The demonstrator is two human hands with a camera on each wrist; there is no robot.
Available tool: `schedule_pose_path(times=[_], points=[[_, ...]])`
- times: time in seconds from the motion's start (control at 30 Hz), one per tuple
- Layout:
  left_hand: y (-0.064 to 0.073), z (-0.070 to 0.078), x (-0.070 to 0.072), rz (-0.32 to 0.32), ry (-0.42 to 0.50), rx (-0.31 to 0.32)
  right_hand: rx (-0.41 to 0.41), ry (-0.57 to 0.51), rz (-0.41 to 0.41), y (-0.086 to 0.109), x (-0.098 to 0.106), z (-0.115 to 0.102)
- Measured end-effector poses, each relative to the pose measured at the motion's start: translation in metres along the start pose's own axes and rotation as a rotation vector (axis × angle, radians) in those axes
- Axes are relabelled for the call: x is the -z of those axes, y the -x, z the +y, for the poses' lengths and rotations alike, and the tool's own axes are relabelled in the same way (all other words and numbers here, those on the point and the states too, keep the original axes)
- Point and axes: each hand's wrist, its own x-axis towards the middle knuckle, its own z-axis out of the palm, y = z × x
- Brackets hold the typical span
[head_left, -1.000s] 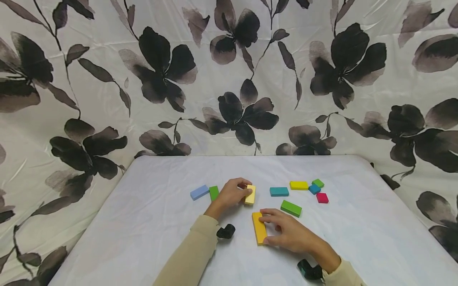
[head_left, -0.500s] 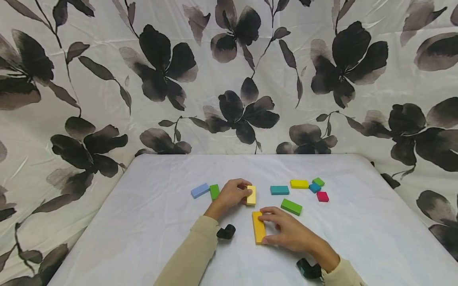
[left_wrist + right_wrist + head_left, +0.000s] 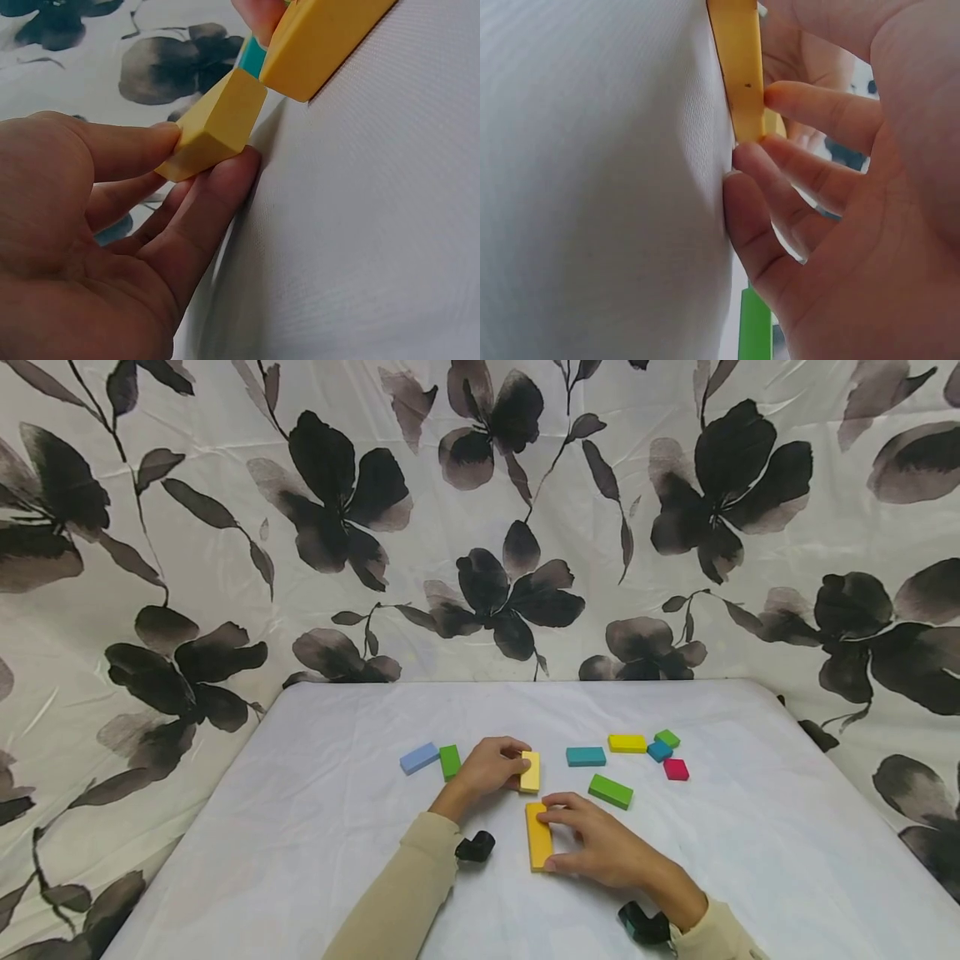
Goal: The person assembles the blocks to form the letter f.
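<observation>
My left hand (image 3: 487, 767) pinches a pale yellow block (image 3: 530, 774) between thumb and fingers. In the left wrist view that block (image 3: 214, 124) is tilted, with the fingertips beneath it close to the cloth. Just nearer to me, a longer orange-yellow block (image 3: 537, 839) lies flat on the white cloth. My right hand (image 3: 603, 843) holds it from the right, thumb at its near end and fingers at its far end. The right wrist view shows the orange-yellow block's side (image 3: 741, 75) against the cloth, fingertips at its edge. A small gap separates the two blocks in the head view.
Left of my hands lie a light blue block (image 3: 419, 758) and a green block (image 3: 449, 762). To the right are a teal block (image 3: 586, 757), a green block (image 3: 611, 792), a yellow block (image 3: 627, 743), and small green, blue and red (image 3: 676, 769) pieces. Floral fabric hangs behind.
The pale yellow block has shifted slightly right with my left hand. My right hand has slid the orange-yellow block slightly left, so the two line up more closely. The other blocks stay put.
</observation>
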Motion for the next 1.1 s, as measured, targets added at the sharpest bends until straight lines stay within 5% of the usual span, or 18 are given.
schedule_pose_path(times=[0.9, 1.1], points=[[0.009, -0.002, -0.004, 0.045, -0.082, -0.066, -0.004, 0.035, -0.006, 0.0, 0.001, -0.002], [0.015, -0.002, -0.005, 0.065, -0.174, -0.105, -0.02, 0.03, -0.005, 0.001, -0.001, -0.002]])
